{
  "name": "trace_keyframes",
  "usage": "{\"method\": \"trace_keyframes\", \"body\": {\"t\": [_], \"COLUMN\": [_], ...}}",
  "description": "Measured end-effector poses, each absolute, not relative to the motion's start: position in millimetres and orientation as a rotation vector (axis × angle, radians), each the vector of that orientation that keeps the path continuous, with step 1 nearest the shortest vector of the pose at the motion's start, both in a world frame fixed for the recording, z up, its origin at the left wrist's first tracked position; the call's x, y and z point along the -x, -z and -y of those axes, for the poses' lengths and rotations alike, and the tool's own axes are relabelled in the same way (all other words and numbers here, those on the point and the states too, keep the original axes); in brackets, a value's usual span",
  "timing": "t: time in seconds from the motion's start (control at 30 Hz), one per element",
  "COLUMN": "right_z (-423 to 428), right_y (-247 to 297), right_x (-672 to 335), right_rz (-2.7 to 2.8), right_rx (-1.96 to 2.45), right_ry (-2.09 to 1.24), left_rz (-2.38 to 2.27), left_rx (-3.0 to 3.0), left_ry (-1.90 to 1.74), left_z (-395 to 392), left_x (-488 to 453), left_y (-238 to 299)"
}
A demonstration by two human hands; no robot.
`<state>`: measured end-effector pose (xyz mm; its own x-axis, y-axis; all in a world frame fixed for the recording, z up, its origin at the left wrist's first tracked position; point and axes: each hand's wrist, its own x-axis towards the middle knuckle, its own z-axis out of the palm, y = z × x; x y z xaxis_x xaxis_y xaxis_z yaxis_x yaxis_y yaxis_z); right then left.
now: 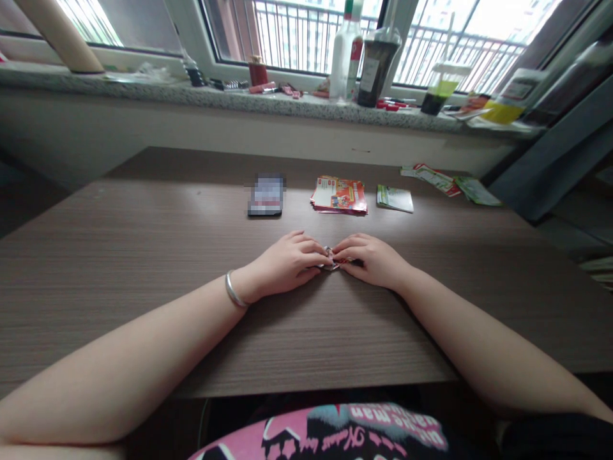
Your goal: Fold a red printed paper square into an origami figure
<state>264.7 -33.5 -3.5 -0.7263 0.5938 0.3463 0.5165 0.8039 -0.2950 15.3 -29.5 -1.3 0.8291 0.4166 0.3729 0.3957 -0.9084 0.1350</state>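
Between my hands, low on the table, lies a small piece of folded printed paper (pixel 329 266), mostly covered by fingers. My left hand (pixel 293 260) grips its left side, fingertips pressed together on it. From the right, my right hand (pixel 372 259) pinches the paper's other side with thumb and fingers. A silvery bangle (pixel 234 291) circles my left wrist. Just beyond my hands sits a stack of red and white printed leaflets (pixel 341 195). To its right is a smaller pile of pale green-edged paper (pixel 394 199).
A phone (pixel 266 195) with a blurred screen lies left of the leaflets on the brown table (pixel 143 255). More leaflets (pixel 438 179) lie at the far right edge. Bottles, including a clear one (pixel 339 64), and a dark drink cup (pixel 376 70) stand on the windowsill (pixel 297 105).
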Motion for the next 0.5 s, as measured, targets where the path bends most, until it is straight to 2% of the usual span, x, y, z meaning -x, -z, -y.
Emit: {"method": "trace_keyframes", "body": {"t": [0.23,0.5], "right_z": [36.1,37.5], "right_y": [2.4,-0.1], "right_x": [-262.2,-261.7], "right_rz": [2.55,2.581], "right_rx": [0.957,0.891], "right_ry": [-0.189,-0.184], "left_rz": [-0.758,-0.923], "left_rx": [-3.113,-3.113], "left_ry": [-0.566,-0.557], "left_z": [37.8,42.5], "left_x": [-17.4,-20.5], "left_y": [1.9,-3.1]}}
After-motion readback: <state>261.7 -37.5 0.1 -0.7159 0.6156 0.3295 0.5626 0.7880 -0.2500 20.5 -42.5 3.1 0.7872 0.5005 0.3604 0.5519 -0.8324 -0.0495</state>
